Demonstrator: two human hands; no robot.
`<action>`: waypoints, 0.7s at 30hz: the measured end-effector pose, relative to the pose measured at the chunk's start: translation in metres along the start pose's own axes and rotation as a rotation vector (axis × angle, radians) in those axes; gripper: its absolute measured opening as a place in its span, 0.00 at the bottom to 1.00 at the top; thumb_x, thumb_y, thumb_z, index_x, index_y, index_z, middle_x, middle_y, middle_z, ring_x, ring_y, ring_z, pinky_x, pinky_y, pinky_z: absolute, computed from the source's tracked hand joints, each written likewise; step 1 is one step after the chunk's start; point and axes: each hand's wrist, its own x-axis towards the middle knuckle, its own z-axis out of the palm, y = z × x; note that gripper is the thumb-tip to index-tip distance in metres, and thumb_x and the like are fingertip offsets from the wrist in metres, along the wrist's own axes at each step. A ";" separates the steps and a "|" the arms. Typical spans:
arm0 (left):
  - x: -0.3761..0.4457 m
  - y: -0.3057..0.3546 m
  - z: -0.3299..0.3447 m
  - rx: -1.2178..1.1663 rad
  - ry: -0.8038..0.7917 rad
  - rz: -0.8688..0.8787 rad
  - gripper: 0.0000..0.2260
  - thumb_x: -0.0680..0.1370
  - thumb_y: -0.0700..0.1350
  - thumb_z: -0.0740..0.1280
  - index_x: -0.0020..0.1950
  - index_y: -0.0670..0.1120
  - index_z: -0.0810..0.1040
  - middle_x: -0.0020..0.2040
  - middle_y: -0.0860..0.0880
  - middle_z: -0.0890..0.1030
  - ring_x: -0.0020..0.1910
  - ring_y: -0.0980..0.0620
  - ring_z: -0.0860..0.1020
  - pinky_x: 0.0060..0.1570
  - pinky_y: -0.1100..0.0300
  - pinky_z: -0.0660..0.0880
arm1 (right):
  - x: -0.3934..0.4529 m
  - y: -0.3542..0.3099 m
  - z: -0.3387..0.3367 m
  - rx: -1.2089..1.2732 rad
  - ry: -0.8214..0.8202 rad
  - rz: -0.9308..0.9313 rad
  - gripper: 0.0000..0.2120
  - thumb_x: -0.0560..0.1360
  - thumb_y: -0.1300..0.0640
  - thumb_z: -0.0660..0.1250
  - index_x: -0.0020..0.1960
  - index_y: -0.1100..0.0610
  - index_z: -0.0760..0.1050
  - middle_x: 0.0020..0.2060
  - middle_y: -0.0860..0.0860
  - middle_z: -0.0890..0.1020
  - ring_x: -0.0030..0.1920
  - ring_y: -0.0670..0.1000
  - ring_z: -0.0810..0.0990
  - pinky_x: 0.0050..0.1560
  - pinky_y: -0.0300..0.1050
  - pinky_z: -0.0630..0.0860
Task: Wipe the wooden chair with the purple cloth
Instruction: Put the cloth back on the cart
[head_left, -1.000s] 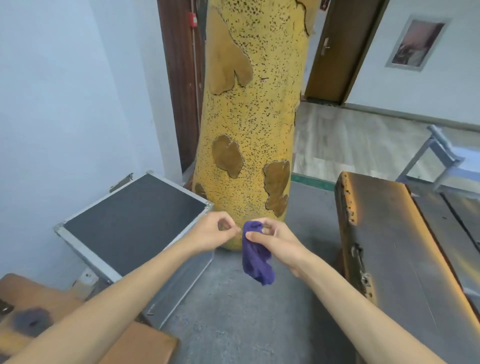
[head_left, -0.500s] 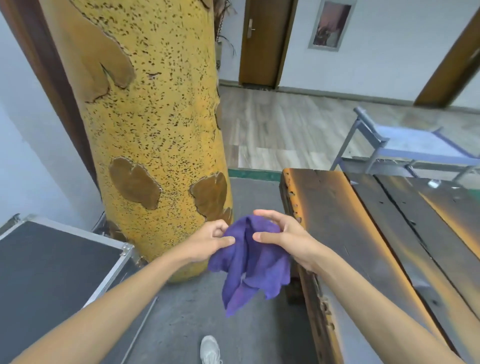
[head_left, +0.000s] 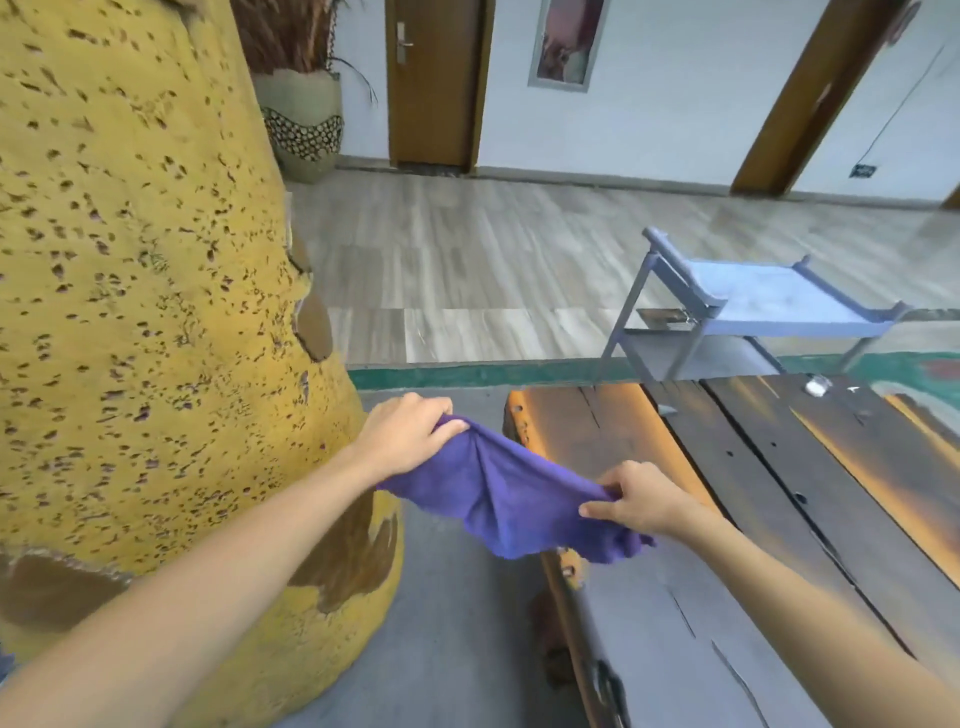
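The purple cloth (head_left: 506, 491) is stretched between both my hands in mid-air. My left hand (head_left: 408, 434) pinches its upper left corner. My right hand (head_left: 636, 499) grips its lower right edge, just above the left edge of the dark wooden chair seat (head_left: 737, 483). That wooden surface is made of worn planks with orange patches and runs from the centre to the lower right. The cloth hangs partly over the chair's near left edge without resting flat on it.
A large yellow speckled vase (head_left: 156, 312) stands close on the left. A blue-grey metal cart (head_left: 753, 306) stands beyond the wooden chair. A patterned vase (head_left: 306, 124) and a brown door (head_left: 434, 83) are at the far wall. Grey floor (head_left: 457, 623) lies between vase and chair.
The view has swung right toward the wooden chair. My hands have moved apart and spread the bunched cloth open between them.
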 end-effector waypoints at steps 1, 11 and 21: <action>0.022 -0.004 0.002 0.018 0.014 -0.002 0.21 0.80 0.65 0.57 0.42 0.50 0.73 0.42 0.45 0.82 0.48 0.39 0.80 0.37 0.52 0.67 | 0.012 0.014 -0.003 0.016 0.052 0.014 0.23 0.74 0.39 0.71 0.31 0.54 0.69 0.24 0.48 0.74 0.30 0.52 0.72 0.35 0.49 0.71; 0.263 -0.033 0.056 -0.183 -0.262 0.141 0.33 0.64 0.78 0.62 0.33 0.47 0.62 0.29 0.51 0.66 0.32 0.46 0.66 0.32 0.50 0.61 | 0.149 0.136 -0.049 0.443 0.230 0.052 0.19 0.68 0.38 0.78 0.38 0.51 0.78 0.34 0.47 0.82 0.33 0.43 0.76 0.35 0.38 0.71; 0.464 -0.060 0.093 -0.203 -0.501 0.179 0.22 0.73 0.56 0.76 0.33 0.47 0.67 0.32 0.49 0.70 0.33 0.50 0.67 0.34 0.54 0.64 | 0.275 0.200 -0.108 0.529 0.151 0.106 0.11 0.70 0.49 0.80 0.35 0.50 0.80 0.27 0.44 0.79 0.29 0.44 0.76 0.34 0.43 0.73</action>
